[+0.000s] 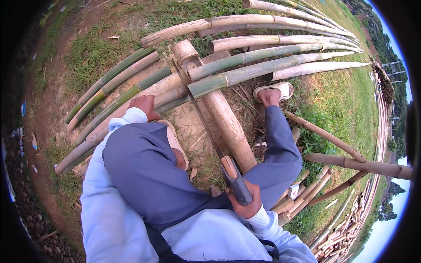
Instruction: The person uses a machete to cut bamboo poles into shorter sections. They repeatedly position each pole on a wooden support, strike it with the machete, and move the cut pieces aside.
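My right hand (247, 200) is closed round the dark handle of a handsaw (208, 122). Its long, thin blade slants up and to the left, lying across a bamboo pole at the cut end of a green section (226, 79). Left of the blade, my left hand (145, 106) is wrapped over a bamboo pole (103, 135), pressing it beside my foot. Under the poles lies a thick bamboo log (223, 116) with a notch near its far end. Whether the blade has passed fully through the pole cannot be told.
More long bamboo poles (245, 20) stretch away to the far right. Green cut lengths (115, 74) lie on the left. A bamboo frame (357, 165) stands at my right, near a heap of cut pieces (340, 234). My sandalled feet flank the log.
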Demonstrator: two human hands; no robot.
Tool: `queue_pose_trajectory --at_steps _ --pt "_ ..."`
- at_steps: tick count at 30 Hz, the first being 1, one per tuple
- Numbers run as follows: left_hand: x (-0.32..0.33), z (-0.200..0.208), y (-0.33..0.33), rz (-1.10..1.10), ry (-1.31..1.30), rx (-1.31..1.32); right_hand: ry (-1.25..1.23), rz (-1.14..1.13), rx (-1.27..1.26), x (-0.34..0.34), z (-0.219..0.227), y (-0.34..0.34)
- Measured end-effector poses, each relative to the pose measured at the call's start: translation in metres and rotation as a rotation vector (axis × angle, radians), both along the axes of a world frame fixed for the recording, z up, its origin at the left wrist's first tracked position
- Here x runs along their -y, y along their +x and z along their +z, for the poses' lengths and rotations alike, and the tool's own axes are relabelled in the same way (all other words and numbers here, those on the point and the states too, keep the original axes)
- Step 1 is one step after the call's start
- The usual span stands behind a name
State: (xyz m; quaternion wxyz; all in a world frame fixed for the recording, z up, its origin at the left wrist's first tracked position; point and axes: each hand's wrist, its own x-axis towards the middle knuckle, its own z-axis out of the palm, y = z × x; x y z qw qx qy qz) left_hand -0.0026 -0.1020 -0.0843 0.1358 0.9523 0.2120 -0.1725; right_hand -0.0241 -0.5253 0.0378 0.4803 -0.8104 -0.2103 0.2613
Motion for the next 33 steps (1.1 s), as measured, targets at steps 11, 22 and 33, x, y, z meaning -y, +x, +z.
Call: queue_pose_trajectory --at_steps 11,22,33 --pt "0.007 -0.006 -0.004 -0.006 -0.058 -0.028 0.073 -0.028 0.064 -0.051 -0.029 0.036" --pt "0.004 -0.005 0.003 -0.016 -0.015 0.044 0.135 -0.017 0.160 -0.067 -0.038 0.054" --pt "0.003 -0.012 -0.001 -0.015 -0.038 -0.005 0.028 0.027 0.052 -0.004 -0.011 0.018"
